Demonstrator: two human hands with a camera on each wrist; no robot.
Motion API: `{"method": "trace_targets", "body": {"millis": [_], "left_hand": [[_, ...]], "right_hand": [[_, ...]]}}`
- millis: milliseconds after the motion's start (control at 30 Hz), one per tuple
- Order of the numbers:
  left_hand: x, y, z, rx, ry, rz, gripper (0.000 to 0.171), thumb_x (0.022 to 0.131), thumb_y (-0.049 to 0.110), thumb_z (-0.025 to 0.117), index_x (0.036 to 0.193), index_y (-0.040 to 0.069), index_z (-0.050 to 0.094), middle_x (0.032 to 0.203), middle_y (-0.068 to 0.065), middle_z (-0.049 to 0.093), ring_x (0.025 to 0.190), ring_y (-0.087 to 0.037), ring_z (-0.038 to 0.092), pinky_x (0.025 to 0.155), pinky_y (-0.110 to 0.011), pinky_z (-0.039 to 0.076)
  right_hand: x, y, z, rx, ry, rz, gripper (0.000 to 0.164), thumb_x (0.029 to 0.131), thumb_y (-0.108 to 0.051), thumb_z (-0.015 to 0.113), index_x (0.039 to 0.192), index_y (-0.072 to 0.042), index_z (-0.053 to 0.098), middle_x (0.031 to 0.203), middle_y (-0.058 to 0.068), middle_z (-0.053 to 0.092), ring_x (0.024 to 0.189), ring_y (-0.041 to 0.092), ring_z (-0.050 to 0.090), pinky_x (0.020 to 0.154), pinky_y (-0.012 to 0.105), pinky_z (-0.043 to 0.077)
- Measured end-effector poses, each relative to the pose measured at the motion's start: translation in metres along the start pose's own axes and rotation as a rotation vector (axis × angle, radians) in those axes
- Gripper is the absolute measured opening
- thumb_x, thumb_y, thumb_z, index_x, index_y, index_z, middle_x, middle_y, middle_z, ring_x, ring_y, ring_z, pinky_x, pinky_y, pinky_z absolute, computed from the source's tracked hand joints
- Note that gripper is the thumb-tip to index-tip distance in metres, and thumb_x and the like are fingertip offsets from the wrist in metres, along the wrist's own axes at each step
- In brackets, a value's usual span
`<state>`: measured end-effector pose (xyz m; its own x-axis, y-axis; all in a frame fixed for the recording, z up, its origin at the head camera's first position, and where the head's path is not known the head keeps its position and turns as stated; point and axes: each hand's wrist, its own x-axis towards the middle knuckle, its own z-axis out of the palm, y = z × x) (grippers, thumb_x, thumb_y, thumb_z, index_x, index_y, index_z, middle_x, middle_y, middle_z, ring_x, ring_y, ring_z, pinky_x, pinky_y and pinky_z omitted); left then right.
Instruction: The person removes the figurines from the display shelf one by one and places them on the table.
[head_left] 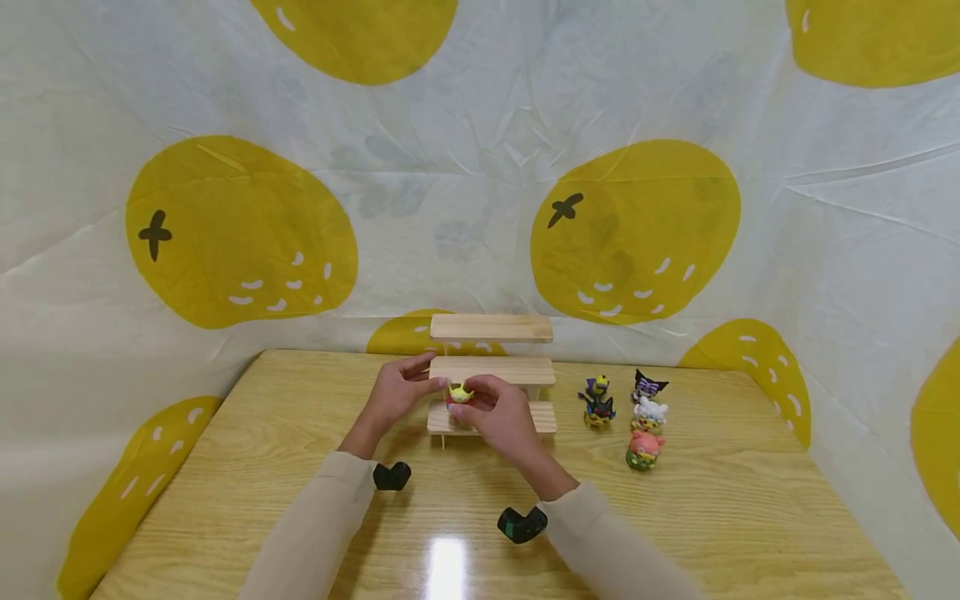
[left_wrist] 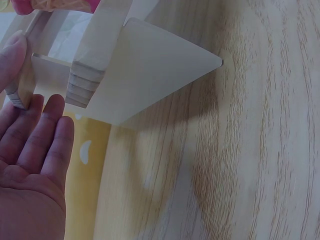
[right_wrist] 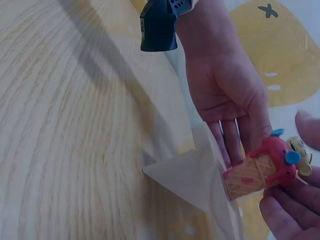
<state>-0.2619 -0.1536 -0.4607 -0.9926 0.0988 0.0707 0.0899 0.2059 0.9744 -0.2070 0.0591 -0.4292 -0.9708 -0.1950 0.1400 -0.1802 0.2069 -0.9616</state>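
A small toy figurine [right_wrist: 255, 175] has a waffle-patterned base, a red middle with blue round parts and a yellow head. My right hand [head_left: 501, 414] holds it between thumb and fingers at the lowest step of a three-tier wooden display stand [head_left: 491, 327]. In the right wrist view its base meets the step's edge; whether it bears weight there I cannot tell. My left hand [head_left: 397, 392] is at the stand's left end. The left wrist view shows its thumb and fingers [left_wrist: 57, 135] on opposite sides of a step board, pinching it.
Right of the stand, several figurines stand grouped on the wooden table [head_left: 712, 517]: a pink one [head_left: 643, 450], a white-topped one [head_left: 649, 414], a black-and-purple one [head_left: 647, 387] and a dark-eared one [head_left: 599, 412]. A fruit-printed white cloth [head_left: 465, 208] hangs behind and at the sides.
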Motion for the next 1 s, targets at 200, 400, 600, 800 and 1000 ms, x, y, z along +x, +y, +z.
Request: {"method": "trace_targets", "body": {"millis": [200,400,600,800,1000], "left_hand": [[-0.001,0.0,0.001,0.004,0.003,-0.006,0.069,0.088,0.029,0.086,0.149,0.009,0.059,0.154,-0.009,0.058,0.143,-0.033,0.055,0.117,-0.048,0.049],[0.0,0.0,0.001,0.007,0.008,-0.002,0.07,0.087,0.03,0.087,0.149,0.009,0.059,0.155,-0.009,0.057,0.143,-0.034,0.055,0.117,-0.049,0.049],[0.0,-0.001,0.002,0.004,0.013,-0.005,0.069,0.088,0.029,0.087,0.148,0.01,0.06,0.155,-0.011,0.057,0.142,-0.035,0.056,0.116,-0.049,0.05],[-0.001,0.0,0.001,0.003,0.008,-0.01,0.069,0.089,0.028,0.085,0.15,0.009,0.058,0.157,-0.011,0.055,0.144,-0.035,0.054,0.117,-0.049,0.049],[-0.001,-0.001,0.001,-0.007,0.002,-0.009,0.07,0.089,0.029,0.085,0.15,0.009,0.057,0.157,-0.01,0.054,0.144,-0.035,0.054,0.116,-0.049,0.05]], "right_hand": [[0.001,0.005,0.006,-0.02,0.011,0.023,0.034,0.091,-0.011,0.082,0.121,0.0,0.072,0.113,0.018,0.075,0.102,0.025,0.075,0.085,0.029,0.066],[0.002,0.009,0.01,-0.049,0.024,0.006,0.034,0.091,-0.012,0.082,0.121,0.0,0.073,0.116,0.018,0.075,0.105,0.026,0.075,0.086,0.031,0.066],[0.002,0.009,0.012,-0.075,0.038,-0.024,0.034,0.092,-0.012,0.082,0.122,0.001,0.073,0.117,0.018,0.075,0.107,0.028,0.075,0.088,0.033,0.066],[0.001,0.008,0.014,-0.091,0.048,-0.037,0.037,0.093,-0.011,0.08,0.126,0.003,0.071,0.119,0.02,0.075,0.11,0.031,0.075,0.088,0.034,0.066],[-0.001,0.01,0.015,-0.12,0.069,-0.056,0.038,0.093,-0.011,0.079,0.128,0.003,0.071,0.12,0.02,0.075,0.109,0.031,0.075,0.087,0.034,0.066]]}}
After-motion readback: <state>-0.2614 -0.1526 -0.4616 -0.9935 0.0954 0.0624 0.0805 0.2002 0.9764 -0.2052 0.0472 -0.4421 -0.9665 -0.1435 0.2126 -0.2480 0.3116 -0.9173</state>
